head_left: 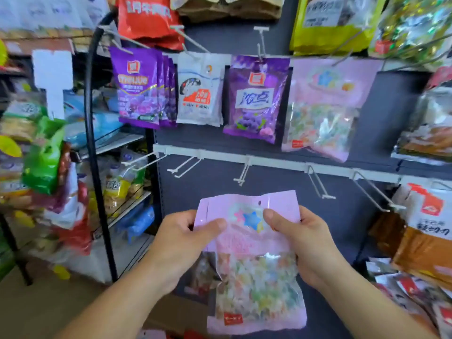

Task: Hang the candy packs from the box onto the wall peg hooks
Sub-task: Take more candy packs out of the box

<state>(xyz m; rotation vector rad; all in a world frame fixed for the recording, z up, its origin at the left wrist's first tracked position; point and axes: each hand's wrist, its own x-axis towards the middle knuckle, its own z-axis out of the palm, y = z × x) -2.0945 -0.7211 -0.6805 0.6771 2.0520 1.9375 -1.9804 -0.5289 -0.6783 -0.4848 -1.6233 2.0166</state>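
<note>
Left hand [182,237] and right hand [297,237] pinch a pink candy pack [254,270] holding multicoloured sweets.

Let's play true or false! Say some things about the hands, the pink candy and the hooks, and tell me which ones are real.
1. The left hand and the right hand both hold the pink candy pack. True.
2. The pink candy pack already hangs on a hook. False: it is in the hands, below the hooks.
3. Another pink pack hangs on the upper row. True.
4. The white hooks just above the hands are full of packs. False: they are bare.
</note>
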